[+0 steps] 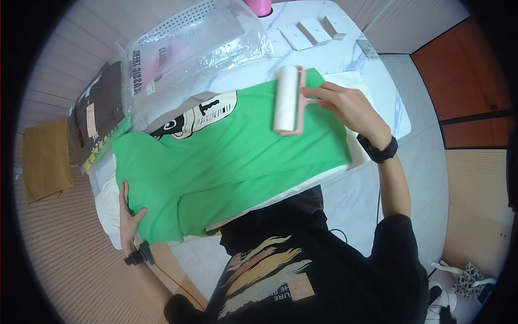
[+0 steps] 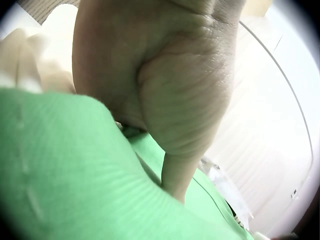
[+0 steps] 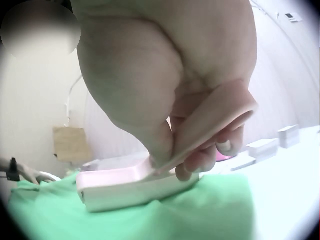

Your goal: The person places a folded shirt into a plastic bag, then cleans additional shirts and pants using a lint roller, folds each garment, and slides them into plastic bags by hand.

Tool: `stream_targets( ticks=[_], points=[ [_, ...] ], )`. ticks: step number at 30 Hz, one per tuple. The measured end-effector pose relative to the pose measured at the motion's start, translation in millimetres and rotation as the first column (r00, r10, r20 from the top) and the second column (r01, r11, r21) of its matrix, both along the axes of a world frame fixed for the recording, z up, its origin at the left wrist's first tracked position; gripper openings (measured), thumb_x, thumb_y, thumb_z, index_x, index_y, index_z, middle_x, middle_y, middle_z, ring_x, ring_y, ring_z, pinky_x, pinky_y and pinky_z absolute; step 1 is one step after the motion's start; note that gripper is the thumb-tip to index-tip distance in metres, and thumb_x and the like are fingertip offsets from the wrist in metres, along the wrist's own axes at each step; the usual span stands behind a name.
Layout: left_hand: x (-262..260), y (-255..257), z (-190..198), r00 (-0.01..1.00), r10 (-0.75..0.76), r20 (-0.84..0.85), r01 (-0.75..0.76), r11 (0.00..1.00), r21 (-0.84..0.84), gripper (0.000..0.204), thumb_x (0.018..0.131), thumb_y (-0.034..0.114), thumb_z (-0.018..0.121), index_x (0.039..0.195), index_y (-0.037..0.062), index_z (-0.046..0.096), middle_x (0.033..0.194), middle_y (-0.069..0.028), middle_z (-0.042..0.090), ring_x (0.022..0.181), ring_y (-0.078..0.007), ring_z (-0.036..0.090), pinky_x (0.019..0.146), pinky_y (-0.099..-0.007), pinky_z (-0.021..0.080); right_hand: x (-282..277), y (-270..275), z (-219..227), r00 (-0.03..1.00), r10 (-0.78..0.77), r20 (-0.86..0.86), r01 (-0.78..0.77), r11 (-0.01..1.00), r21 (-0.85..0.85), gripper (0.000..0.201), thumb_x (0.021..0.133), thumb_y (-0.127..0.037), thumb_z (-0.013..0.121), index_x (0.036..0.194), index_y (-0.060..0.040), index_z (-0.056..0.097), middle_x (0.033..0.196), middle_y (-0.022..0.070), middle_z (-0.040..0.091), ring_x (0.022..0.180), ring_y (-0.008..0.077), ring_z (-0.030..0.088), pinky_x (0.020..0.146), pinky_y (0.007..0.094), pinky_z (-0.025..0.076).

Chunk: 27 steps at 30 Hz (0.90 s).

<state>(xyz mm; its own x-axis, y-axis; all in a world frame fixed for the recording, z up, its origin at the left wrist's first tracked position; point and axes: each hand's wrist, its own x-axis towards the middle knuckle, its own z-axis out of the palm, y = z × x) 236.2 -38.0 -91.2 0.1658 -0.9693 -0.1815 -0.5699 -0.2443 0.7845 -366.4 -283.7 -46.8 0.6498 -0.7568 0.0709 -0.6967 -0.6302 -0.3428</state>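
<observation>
A green shirt (image 1: 253, 151) with a black-and-white print lies spread over white cloth on the table. My right hand (image 1: 350, 108) grips the pink handle of a lint roller (image 1: 287, 100), whose white roll lies across the shirt's right part. The right wrist view shows the fingers and thumb around the handle (image 3: 215, 120), and the roll low on the green fabric. At the shirt's left end, my left hand (image 1: 131, 218) rests on the fabric, thumb and fingers spread apart. Its thumb (image 2: 177, 175) touches the green cloth in the left wrist view; its other fingertips are hidden there.
A clear plastic bag (image 1: 189, 59) and a white perforated basket (image 1: 178, 21) stand at the back. Small white boxes (image 1: 313, 32) and a pink spool (image 1: 260, 6) are at the far edge. Brown packaged clothing (image 1: 102, 108) lies at left, near a tan cloth (image 1: 47, 162).
</observation>
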Motion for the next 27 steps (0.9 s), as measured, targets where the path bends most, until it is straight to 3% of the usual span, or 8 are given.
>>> stream_targets(
  ticks=[9,12,15,16,19,22,23,27],
  points=[
    [19,-3,-1,0.996,-0.063,-0.062,0.066,0.996,0.064,0.102,0.081,0.001,0.073,0.166,0.0044,0.018,0.173,-0.0155,0.024,0.160,-0.0298,0.020,0.129,-0.0416,0.019,-180,23,-26,0.874,-0.435,0.216,0.409,0.899,0.157,0.043,0.100,0.006,0.054,0.141,-0.0052,0.062,0.133,0.0152,0.069,0.120,0.0289,0.068,0.102,0.0351,0.054],
    [48,-6,7,0.995,-0.093,0.048,0.090,0.995,0.052,0.077,0.092,-0.001,0.066,0.161,0.0040,0.033,0.162,-0.0165,0.043,0.152,-0.0291,0.038,0.124,-0.0419,0.031,-209,13,-64,0.598,-0.628,0.498,0.295,0.750,0.592,0.042,0.110,-0.004,0.043,0.151,0.0017,0.047,0.156,0.0151,0.050,0.143,0.0246,0.050,0.119,0.0359,0.041],
    [40,-32,40,0.964,0.023,0.263,-0.007,0.998,-0.063,0.045,0.101,0.005,0.062,0.145,0.0013,0.055,0.130,-0.0151,0.072,0.124,-0.0239,0.067,0.101,-0.0369,0.052,-215,9,-68,0.832,-0.497,0.248,0.416,0.853,0.316,0.040,0.105,-0.002,0.054,0.145,0.0003,0.054,0.149,0.0168,0.054,0.137,0.0305,0.055,0.115,0.0384,0.044],
    [41,-42,46,0.929,0.036,0.369,0.021,0.989,-0.149,0.037,0.101,0.007,0.063,0.138,0.0010,0.062,0.130,-0.0138,0.072,0.120,-0.0230,0.069,0.099,-0.0355,0.053,-205,3,-48,0.900,-0.431,-0.063,0.435,0.897,0.075,0.040,0.101,0.002,0.058,0.141,0.0002,0.056,0.146,0.0178,0.055,0.133,0.0331,0.056,0.113,0.0392,0.045],
    [35,-79,61,0.891,0.086,0.445,0.009,0.978,-0.207,0.032,0.101,0.005,0.062,0.132,0.0022,0.067,0.128,-0.0125,0.072,0.117,-0.0228,0.069,0.096,-0.0357,0.053,-205,-21,-45,0.939,-0.291,-0.184,0.252,0.945,-0.208,0.041,0.094,0.008,0.064,0.134,-0.0004,0.061,0.140,0.0187,0.057,0.128,0.0373,0.057,0.107,0.0413,0.049],
    [21,-122,47,0.865,-0.085,0.494,0.251,0.927,-0.280,0.029,0.098,0.002,0.063,0.125,0.0024,0.069,0.126,-0.0132,0.072,0.117,-0.0278,0.069,0.098,-0.0384,0.053,-130,-49,-51,0.963,-0.214,0.164,0.251,0.934,-0.253,0.044,0.087,0.006,0.068,0.130,-0.0031,0.064,0.139,0.0185,0.058,0.127,0.0388,0.056,0.106,0.0441,0.048],
    [20,-135,44,0.777,-0.109,0.620,0.332,0.908,-0.256,0.029,0.096,0.001,0.063,0.124,0.0023,0.069,0.125,-0.0143,0.071,0.118,-0.0309,0.067,0.100,-0.0400,0.052,-75,-46,-10,0.980,-0.187,-0.068,0.159,0.943,-0.293,0.047,0.087,0.004,0.070,0.132,-0.0041,0.063,0.141,0.0193,0.058,0.132,0.0398,0.053,0.111,0.0444,0.044],
    [24,-158,33,0.663,-0.140,0.736,0.396,0.899,-0.185,0.029,0.089,0.001,0.069,0.118,0.0017,0.069,0.121,-0.0154,0.070,0.117,-0.0377,0.062,0.103,-0.0437,0.049,4,-90,-13,0.992,0.118,0.054,-0.111,0.987,-0.113,0.040,0.088,-0.004,0.071,0.128,-0.0028,0.065,0.125,0.0184,0.065,0.119,0.0393,0.060,0.102,0.0453,0.049]
  ],
)
